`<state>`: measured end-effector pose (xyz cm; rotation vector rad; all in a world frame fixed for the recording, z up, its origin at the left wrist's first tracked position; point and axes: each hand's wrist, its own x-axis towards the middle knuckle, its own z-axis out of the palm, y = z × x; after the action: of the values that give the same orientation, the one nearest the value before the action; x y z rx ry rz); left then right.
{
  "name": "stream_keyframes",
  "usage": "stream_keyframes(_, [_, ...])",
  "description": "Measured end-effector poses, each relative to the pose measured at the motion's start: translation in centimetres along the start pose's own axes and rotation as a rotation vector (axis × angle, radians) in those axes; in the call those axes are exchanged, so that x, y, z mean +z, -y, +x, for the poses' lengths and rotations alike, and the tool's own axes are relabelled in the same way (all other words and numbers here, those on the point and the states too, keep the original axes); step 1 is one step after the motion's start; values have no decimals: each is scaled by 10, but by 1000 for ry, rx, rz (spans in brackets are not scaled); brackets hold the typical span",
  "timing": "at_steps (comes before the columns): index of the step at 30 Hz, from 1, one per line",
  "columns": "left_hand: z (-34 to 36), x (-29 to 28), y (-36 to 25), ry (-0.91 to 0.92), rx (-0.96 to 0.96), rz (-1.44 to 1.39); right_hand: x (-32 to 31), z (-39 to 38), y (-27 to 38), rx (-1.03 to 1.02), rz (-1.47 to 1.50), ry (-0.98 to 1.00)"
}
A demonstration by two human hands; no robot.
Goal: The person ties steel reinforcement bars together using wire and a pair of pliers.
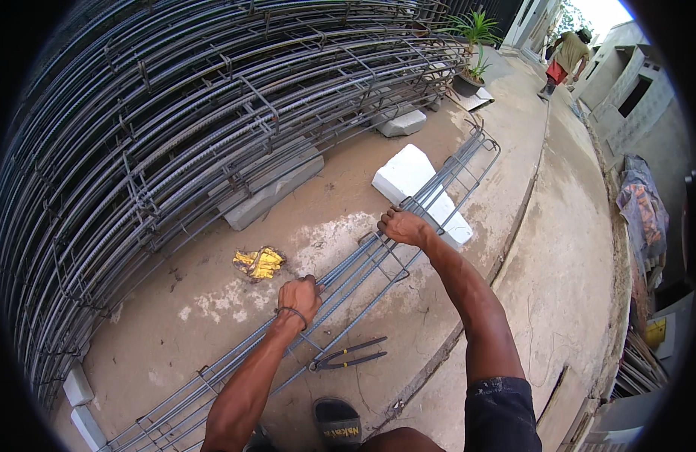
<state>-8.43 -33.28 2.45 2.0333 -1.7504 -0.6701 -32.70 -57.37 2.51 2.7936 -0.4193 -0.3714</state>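
Observation:
A long rebar cage (359, 297) of ridged steel rods with square stirrups lies diagonally below me, its far end over a white block (401, 172). My left hand (299, 300) is closed on the cage's nearer rods. Farther along, my right hand (399, 224) is closed round the rods beside the white block. Black pincers with yellow bands (348, 358) lie on the ground just under the cage, right of my left hand. A pair of yellow gloves (259, 263) lies on the concrete left of the cage.
Stacked rebar cages (175, 128) rest on concrete blocks (276, 188) along the left. A potted plant (468, 81) stands at the back. Another person (570, 56) is farther up the paved path (559, 241). A crumpled tarp (640, 203) and wall line the right. My sandal shows at the bottom.

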Motion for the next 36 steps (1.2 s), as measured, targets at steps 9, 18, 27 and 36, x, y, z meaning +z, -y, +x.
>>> stream_keyframes(9, [14,-12,25,-40,-92,-93,-41,50,-22,-83,70,167])
stream_keyframes(18, [29,2,43,-83,-128,78,-39,52,-13,582,562,-467])
stream_keyframes(27, [38,-5,33,51,-131,-20,-12,46,29,1559,2135,-675])
stream_keyframes(36, [19,-24,29,-88,-90,-38,12,-2,31,1282,1553,-469])
